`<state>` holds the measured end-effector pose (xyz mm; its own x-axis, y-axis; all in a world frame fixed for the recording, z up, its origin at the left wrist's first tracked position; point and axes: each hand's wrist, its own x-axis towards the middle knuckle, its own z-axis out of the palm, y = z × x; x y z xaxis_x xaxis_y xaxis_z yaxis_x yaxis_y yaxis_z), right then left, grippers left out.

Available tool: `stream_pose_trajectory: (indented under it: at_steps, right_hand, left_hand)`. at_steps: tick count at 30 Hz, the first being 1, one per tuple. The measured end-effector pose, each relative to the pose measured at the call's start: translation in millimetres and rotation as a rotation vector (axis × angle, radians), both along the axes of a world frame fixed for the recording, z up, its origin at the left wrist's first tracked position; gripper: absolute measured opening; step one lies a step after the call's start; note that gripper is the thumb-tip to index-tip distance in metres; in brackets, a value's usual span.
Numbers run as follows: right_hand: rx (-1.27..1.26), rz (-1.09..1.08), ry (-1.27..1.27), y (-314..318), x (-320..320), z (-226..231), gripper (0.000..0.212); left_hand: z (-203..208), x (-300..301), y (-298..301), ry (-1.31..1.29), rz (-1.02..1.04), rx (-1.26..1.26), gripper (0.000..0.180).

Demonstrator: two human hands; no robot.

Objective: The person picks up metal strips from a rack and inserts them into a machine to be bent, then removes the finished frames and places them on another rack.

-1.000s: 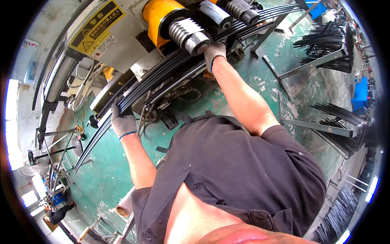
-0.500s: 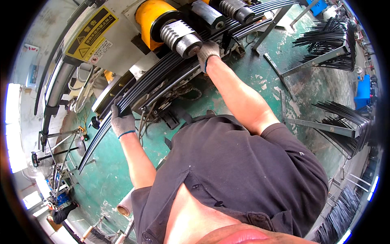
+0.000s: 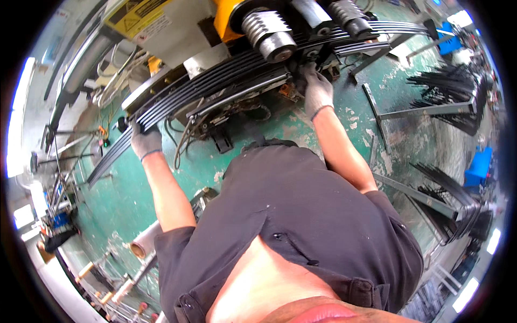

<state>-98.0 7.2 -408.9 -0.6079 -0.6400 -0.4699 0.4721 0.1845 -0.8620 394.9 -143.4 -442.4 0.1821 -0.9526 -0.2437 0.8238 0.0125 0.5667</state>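
Across the front of the machine [image 3: 186,29], the black rods [image 3: 215,79] look to be at the lining-up step, left hand [image 3: 146,142] curled round them, right hand [image 3: 318,92] by a dark fixture [image 3: 312,56] (can't tell its grip), so next probably just needs them kept flush.

Rods [image 3: 207,85]: block us past left hand [image 3: 146,142].
Screw [image 3: 267,35]: crowds our right hand [image 3: 319,92].
Floor [image 3: 102,218]: room for us beside left forearm [image 3: 168,189].
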Motion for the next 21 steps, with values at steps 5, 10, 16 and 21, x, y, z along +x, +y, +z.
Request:
stream_pose_trajectory:
  at_steps: [5,10,16,21]
  right_hand:
    - [0.038,-0.007,-0.099,31,-5,-40,0.049]
    - [0.001,0.046,-0.168,28,0,-23,0.042]
    - [0.04,0.08,-0.171,44,-19,-43,0.037]
    - [0.205,0.084,-0.068,70,-25,-75,0.036]
  left_hand:
    - [-18,-47,12,-0.365,-0.111,-0.11,0.031]
    - [13,-124,27,-0.053,-0.129,0.141,0.033]
    - [22,-78,28,0.098,0.01,0.075,0.042]
    - [17,-56,22,0.014,0.073,0.163,0.027]
